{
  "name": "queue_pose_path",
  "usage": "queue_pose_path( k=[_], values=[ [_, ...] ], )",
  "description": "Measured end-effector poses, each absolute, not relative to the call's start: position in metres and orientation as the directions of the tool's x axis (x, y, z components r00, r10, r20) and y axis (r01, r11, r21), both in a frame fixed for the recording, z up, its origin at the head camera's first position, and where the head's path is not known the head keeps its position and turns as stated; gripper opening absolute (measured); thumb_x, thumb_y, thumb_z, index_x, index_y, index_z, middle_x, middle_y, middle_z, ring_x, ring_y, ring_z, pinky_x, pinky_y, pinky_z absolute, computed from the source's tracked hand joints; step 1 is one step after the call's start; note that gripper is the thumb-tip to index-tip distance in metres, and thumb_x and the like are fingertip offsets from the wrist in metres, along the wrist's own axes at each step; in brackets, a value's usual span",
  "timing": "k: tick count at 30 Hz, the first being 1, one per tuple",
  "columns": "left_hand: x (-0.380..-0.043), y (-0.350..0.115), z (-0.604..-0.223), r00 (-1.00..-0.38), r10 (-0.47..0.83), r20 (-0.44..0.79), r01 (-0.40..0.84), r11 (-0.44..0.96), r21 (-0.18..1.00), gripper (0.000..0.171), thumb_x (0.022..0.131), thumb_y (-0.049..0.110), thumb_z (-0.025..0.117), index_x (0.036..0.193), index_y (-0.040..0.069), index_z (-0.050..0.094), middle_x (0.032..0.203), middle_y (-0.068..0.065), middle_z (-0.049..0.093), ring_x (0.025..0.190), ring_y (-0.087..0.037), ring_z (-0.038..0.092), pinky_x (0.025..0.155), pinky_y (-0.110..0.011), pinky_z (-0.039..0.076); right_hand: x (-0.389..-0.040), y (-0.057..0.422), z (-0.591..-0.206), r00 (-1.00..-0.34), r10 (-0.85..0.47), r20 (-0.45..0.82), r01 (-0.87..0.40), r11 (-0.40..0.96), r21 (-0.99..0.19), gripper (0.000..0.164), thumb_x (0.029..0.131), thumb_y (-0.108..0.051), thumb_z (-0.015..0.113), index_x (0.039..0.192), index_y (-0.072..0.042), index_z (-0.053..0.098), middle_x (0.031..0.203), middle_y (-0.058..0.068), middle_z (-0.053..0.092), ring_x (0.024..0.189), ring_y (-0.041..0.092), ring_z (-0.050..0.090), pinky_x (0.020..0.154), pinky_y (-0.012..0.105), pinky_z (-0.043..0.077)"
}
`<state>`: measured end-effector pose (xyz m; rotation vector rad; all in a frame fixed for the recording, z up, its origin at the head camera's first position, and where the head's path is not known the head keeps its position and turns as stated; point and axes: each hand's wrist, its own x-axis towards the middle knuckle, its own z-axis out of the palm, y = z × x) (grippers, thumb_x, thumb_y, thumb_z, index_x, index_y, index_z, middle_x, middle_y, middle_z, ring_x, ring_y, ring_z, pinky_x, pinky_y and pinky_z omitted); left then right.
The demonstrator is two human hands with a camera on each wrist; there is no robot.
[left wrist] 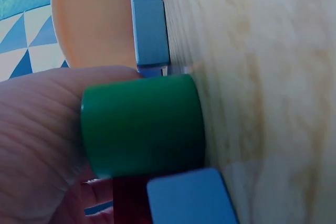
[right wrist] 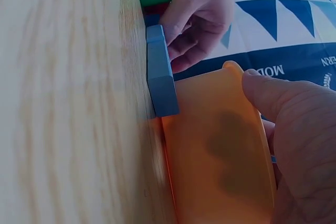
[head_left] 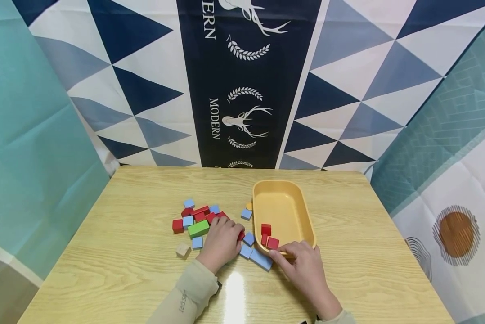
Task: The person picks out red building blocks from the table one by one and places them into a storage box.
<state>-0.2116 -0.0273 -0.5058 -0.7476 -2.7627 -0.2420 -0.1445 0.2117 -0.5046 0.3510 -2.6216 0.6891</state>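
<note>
In the head view my left hand [head_left: 222, 240] reaches down over a pile of wooden blocks, its thumb and index finger curled about a small red block [head_left: 241, 235]. The hand covers most of that block. A green cylinder [left wrist: 143, 127] stands close by the left hand, beside a light-blue block [left wrist: 191, 198]. My right hand [head_left: 304, 265] grips the near rim of a yellow plastic bin [head_left: 285, 211], thumb on the outside. Several red blocks [head_left: 272, 243] lie in the bin's near left corner; they show as dark shapes through its wall in the right wrist view.
Left of the bin lie a long blue block [head_left: 260, 259] and smaller blue blocks [head_left: 246, 214]. Around the left hand are a green block [head_left: 199, 228], red blocks [head_left: 178, 226] and a plain wooden block [head_left: 183, 250]. A patterned cloth [head_left: 145, 90] hangs behind the table [head_left: 145, 189].
</note>
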Motion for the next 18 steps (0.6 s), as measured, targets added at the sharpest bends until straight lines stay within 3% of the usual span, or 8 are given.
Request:
queue_pose_path(
  k=[6, 12, 18],
  values=[
    [-0.211, -0.03, -0.498, -0.826, 0.417, 0.379, 0.512, 0.836, 0.198, 0.033, 0.082, 0.025, 0.072, 0.114, 0.018, 0.07, 0.101, -0.002, 0.068, 0.095, -0.023, 0.051, 0.085, -0.044, 0.043, -0.145, 0.212, -0.505, -0.887, -0.132, 0.443, -0.334, 0.845, -0.417, 0.023, 0.08, -0.049, 0.078, 0.079, -0.026, 0.077, 0.077, -0.015, 0.068, 0.074, 0.007, 0.05, 0.071, 0.049, 0.038],
    [-0.197, -0.018, -0.468, -0.807, 0.403, 0.432, 0.548, 0.783, 0.294, 0.036, 0.086, 0.026, 0.069, 0.121, 0.017, 0.067, 0.115, -0.001, 0.065, 0.106, -0.02, 0.049, 0.095, -0.043, 0.042, -0.145, 0.212, -0.504, -0.872, -0.142, 0.469, -0.357, 0.84, -0.409, 0.022, 0.079, -0.047, 0.079, 0.079, -0.026, 0.077, 0.076, -0.014, 0.069, 0.072, 0.007, 0.05, 0.068, 0.047, 0.038],
    [-0.183, 0.008, -0.475, -0.738, 0.485, 0.469, 0.647, 0.706, 0.288, 0.032, 0.089, 0.028, 0.07, 0.118, 0.016, 0.066, 0.11, 0.003, 0.065, 0.101, -0.016, 0.05, 0.093, -0.04, 0.045, -0.145, 0.211, -0.507, -0.858, -0.149, 0.492, -0.377, 0.833, -0.405, 0.02, 0.078, -0.045, 0.081, 0.078, -0.026, 0.077, 0.076, -0.015, 0.069, 0.071, 0.006, 0.051, 0.067, 0.047, 0.038]
  ],
)
